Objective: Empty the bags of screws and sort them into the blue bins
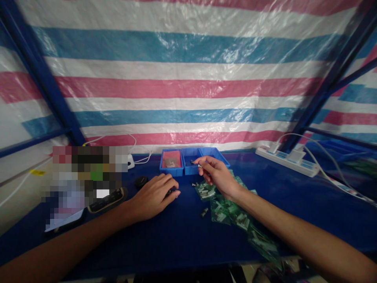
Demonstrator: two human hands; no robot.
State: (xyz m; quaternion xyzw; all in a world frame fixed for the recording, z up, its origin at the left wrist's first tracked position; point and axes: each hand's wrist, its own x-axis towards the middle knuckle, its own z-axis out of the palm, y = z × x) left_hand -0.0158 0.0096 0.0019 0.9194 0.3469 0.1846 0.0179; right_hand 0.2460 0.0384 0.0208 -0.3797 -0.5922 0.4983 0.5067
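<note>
My right hand hovers at the front of the blue bins, thumb and fingers pinching a small shiny metal piece; its exact kind is too small to tell. On the table to the left, my left hand is curled, and something small and dark shows between its thumb and fingers. Clear green-tinted bags of metal parts spread below my right wrist. Between the hands lie a small metal part and, nearer me, another loose dark metal piece.
Behind the hands stand a blue bin with a pink lining and a divided blue bin. A power strip with cables lies at the right rear. A dark round object and a black device sit on the left.
</note>
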